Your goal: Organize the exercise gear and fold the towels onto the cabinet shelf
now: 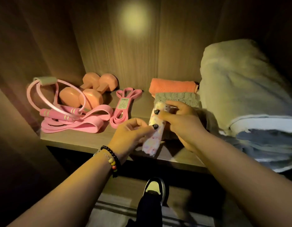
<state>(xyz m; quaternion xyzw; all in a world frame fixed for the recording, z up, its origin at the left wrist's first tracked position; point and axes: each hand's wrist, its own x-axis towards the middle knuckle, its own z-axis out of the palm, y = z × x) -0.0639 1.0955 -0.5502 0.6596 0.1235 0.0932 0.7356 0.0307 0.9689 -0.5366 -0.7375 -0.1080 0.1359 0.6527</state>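
Folding is under way: my left hand and right hand pinch the speckled towel, next laid beside the grey towel.

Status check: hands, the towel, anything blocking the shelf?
Left hand and right hand both pinch the speckled towel at the shelf front. Grey towel and orange towel lie folded behind.

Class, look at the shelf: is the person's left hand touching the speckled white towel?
Touching. The head view shows the left hand pinching the speckled white towel, thumb pressed on its front.
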